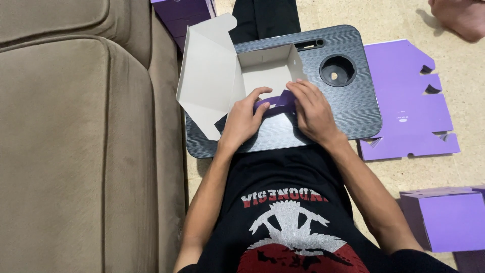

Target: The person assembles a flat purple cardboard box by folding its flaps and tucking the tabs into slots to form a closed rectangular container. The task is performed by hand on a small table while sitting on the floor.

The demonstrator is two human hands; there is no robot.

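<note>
While it rests on the dark grey lap tray [348,108], the half-folded purple cardboard box with white inside [222,81] lies just beyond both hands. The left hand [242,121] and right hand [313,111] each pinch its near purple flap [278,103].

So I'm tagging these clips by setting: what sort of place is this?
Probably a home living room: a beige sofa beside the person, a tiled floor, and a dark lap desk where both hands fold a purple box.

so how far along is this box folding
Partway. Done: the back and side walls of the box stand upright on the lap tray, and a finished box sits on the floor. In hand: the left hand and right hand press the purple front flap. Left: the open lid, plus one flat sheet.
</note>
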